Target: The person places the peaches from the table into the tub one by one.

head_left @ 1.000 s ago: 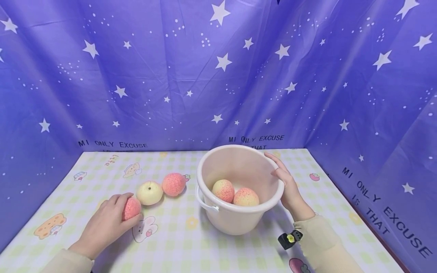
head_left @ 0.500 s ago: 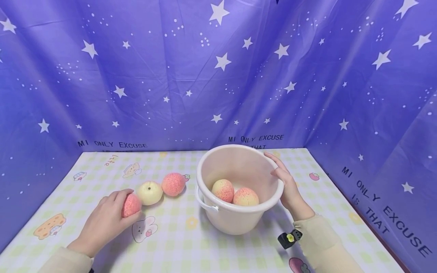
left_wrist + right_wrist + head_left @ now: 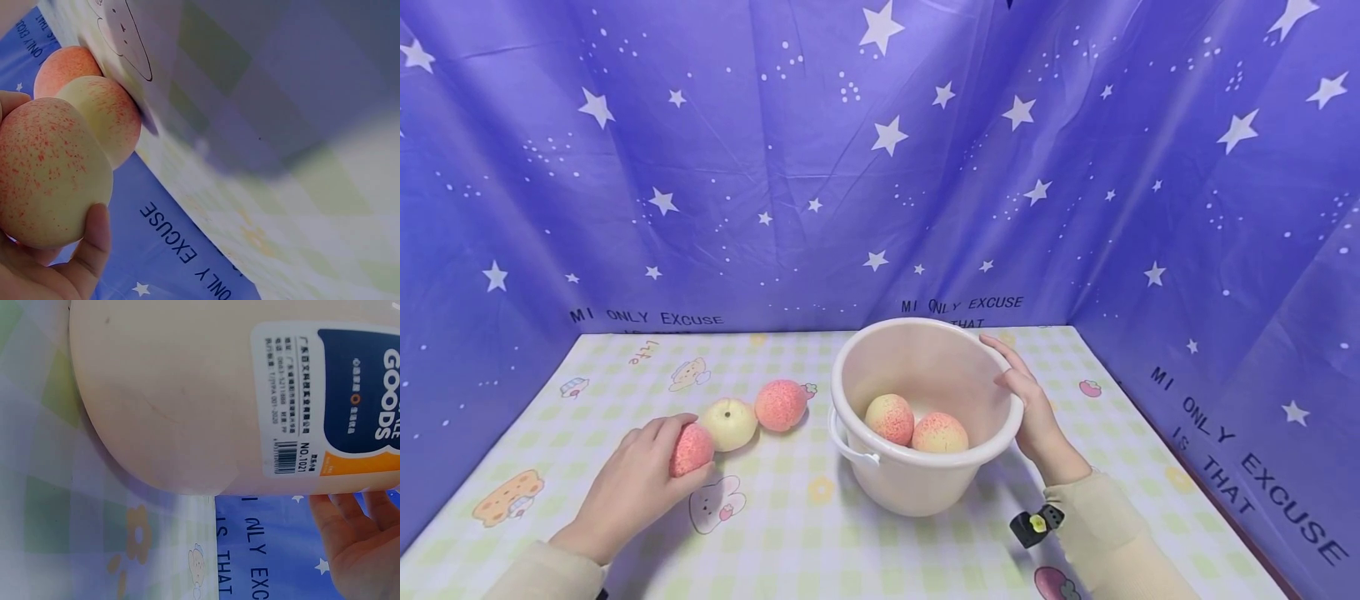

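In the head view my left hand (image 3: 636, 479) grips a pink peach (image 3: 692, 450) at the left of the table, thumb and fingers curled round its sides. The left wrist view shows that peach (image 3: 50, 172) as pale with red specks underneath. Close beside it sits a pale yellow peach (image 3: 728, 425), and a pink peach (image 3: 781, 406) comes after that in the row. On the right, my right hand (image 3: 1037, 417) holds the rim of a cream bucket (image 3: 917, 487), thumb over the edge. Inside the bucket lie two speckled peaches, one left (image 3: 891, 419) and one right (image 3: 941, 433).
A green-and-white checked cloth (image 3: 760, 533) with cartoon prints covers the table. Purple star-patterned curtains (image 3: 820, 167) enclose the back and sides. The bucket's white handle (image 3: 853, 450) hangs at its left front. A label (image 3: 290, 400) is on the bucket's side.
My left hand and its peach have shifted very slightly upward in the head view. My right hand, the bucket and the other peaches stay in place.
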Demonstrator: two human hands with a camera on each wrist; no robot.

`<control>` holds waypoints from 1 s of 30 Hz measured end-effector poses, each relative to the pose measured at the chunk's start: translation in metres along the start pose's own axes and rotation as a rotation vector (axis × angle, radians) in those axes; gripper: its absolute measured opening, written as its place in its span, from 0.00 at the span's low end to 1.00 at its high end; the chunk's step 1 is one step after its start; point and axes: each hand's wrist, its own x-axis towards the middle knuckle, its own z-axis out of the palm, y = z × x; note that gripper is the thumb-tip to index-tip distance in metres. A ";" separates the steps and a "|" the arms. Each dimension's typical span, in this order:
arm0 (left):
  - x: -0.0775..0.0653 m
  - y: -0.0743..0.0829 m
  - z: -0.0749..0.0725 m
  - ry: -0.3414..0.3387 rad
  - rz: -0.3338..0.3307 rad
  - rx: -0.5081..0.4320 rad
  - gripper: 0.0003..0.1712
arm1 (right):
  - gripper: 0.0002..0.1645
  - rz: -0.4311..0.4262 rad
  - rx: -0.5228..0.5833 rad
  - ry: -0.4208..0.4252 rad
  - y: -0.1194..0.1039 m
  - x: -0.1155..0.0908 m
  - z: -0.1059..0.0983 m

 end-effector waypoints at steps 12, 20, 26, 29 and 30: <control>0.000 0.006 -0.001 0.013 0.035 0.002 0.38 | 0.42 0.000 0.003 -0.001 -0.001 -0.001 0.001; 0.001 0.009 -0.001 0.049 0.075 0.001 0.36 | 0.42 0.006 0.005 0.000 -0.002 -0.001 0.001; 0.002 0.013 -0.004 0.041 0.078 0.018 0.35 | 0.42 0.008 0.008 -0.004 -0.002 -0.001 0.001; 0.003 0.016 -0.005 0.038 0.087 0.024 0.35 | 0.42 0.006 0.010 -0.006 -0.001 -0.001 0.000; 0.004 0.017 -0.006 0.040 0.093 0.029 0.35 | 0.42 0.004 0.010 -0.007 -0.001 -0.001 0.000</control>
